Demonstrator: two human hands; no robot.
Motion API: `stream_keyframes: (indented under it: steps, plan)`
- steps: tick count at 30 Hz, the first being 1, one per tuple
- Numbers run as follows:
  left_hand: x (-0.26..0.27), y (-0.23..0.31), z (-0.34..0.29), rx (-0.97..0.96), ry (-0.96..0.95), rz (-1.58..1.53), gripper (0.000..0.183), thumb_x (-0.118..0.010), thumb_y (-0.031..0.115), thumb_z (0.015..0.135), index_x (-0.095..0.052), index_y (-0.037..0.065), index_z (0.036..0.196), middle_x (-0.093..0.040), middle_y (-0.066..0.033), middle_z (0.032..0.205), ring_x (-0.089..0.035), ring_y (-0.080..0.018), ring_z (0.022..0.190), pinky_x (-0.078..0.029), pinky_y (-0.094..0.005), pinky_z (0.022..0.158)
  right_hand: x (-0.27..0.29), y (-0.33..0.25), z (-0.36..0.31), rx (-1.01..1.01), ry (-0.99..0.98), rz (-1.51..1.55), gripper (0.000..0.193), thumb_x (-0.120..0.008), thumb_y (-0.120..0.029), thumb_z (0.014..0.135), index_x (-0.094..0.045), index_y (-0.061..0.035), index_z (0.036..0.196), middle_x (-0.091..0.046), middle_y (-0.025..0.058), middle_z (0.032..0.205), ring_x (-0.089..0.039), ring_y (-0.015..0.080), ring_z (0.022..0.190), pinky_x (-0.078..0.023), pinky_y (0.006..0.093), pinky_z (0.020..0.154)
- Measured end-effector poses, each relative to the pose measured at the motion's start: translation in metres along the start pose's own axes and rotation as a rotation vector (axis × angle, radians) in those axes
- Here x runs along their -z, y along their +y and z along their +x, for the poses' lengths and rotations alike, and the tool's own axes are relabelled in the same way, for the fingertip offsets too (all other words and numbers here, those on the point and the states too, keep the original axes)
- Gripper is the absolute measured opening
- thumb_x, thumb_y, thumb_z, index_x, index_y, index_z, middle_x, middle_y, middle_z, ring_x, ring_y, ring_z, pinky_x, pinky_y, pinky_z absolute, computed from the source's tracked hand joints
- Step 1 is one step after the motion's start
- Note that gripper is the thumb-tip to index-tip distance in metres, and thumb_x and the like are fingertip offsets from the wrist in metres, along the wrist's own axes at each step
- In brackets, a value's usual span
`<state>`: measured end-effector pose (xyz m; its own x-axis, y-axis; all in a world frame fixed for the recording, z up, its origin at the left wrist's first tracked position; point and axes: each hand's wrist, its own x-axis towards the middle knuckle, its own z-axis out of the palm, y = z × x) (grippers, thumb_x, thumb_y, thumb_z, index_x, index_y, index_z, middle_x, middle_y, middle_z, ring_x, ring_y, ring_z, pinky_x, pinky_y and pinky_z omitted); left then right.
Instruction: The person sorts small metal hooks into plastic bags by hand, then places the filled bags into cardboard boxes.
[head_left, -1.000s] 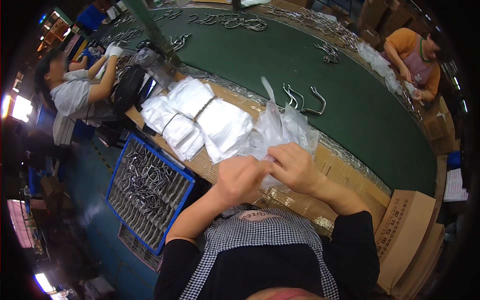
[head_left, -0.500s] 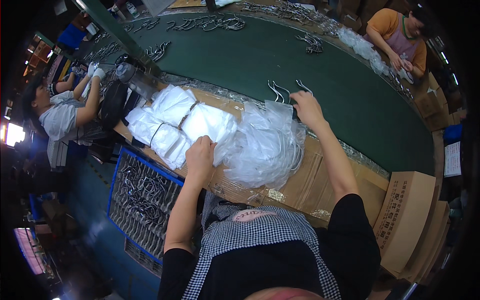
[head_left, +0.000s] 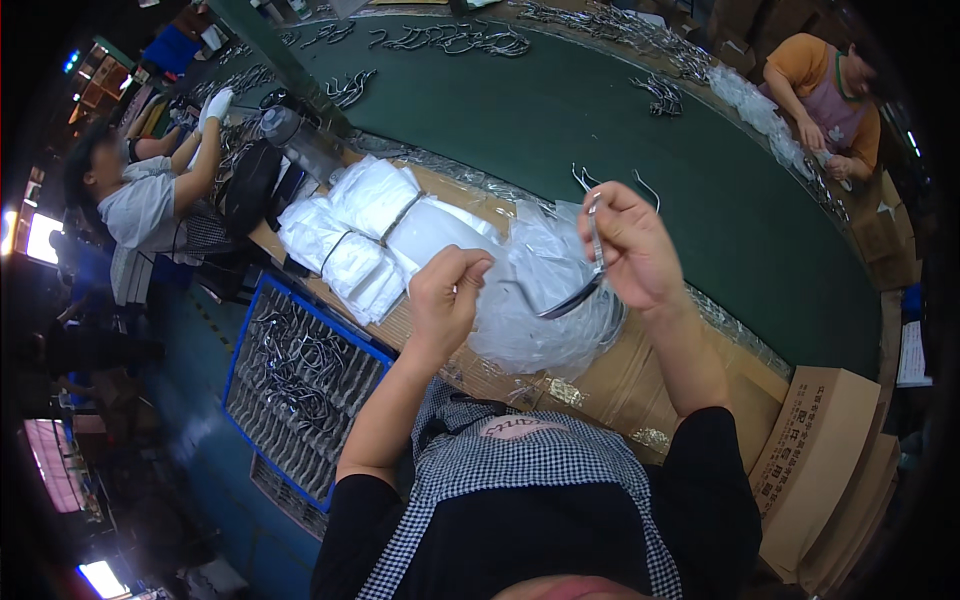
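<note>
My right hand (head_left: 640, 250) grips one end of a curved, shiny metal piece (head_left: 575, 303), bent like a hook or handle, raised above a heap of clear plastic bags (head_left: 545, 345). My left hand (head_left: 447, 300) is closed with thumb and fingers pressed together, between that heap and the banded stacks of white plastic bags (head_left: 365, 270). Whatever it pinches, if anything, cannot be made out. Beyond my right hand, more curved metal pieces (head_left: 647, 190) lie on the green belt surface (head_left: 560, 120).
A flattened cardboard sheet (head_left: 690, 370) covers my bench. Left of me, a blue-rimmed crate (head_left: 235, 385) holds many metal pieces. Cardboard boxes (head_left: 815, 450) stand at the right. A gloved person (head_left: 150, 205) works at the left, another (head_left: 810, 95) across the belt. A bottle (head_left: 285, 130) stands near the post.
My right hand has come back from the belt, bringing a curved metal piece over the clear bags. My left hand has moved slightly right and up. The view has shifted a little.
</note>
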<state>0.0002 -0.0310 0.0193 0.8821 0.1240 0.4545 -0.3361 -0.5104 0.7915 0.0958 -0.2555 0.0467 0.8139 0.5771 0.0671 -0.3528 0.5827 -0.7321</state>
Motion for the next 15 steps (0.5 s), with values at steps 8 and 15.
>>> stream_keyframes:
  steps: [8,15]
  plan:
    - [0.002,0.067,-0.006,-0.534,-0.126,0.099,0.009,-0.068,-0.002,0.079,-0.064,0.002,0.086,-0.059,-0.0090,0.066,-0.056,-0.0248,0.052,-0.043,-0.0331,0.048,-0.037,0.029,-0.038,1.173,-0.381,-1.746,0.007,-0.060,-0.009,0.084,-0.058,-0.0078,0.079,-0.063,0.0086,0.098,-0.063,0.0226,0.089,-0.052,0.0341,0.077]
    - [-0.017,-0.063,-0.018,-0.201,-0.067,0.554,0.005,-0.065,0.004,0.083,-0.063,0.000,0.086,-0.062,-0.0125,0.074,-0.061,-0.0336,0.064,-0.048,-0.0436,0.058,-0.010,0.031,-0.032,0.267,-0.657,-1.267,0.014,-0.066,-0.013,0.083,-0.061,-0.0013,0.089,-0.057,0.0100,0.089,-0.059,0.0284,0.085,-0.048,0.0400,0.071]
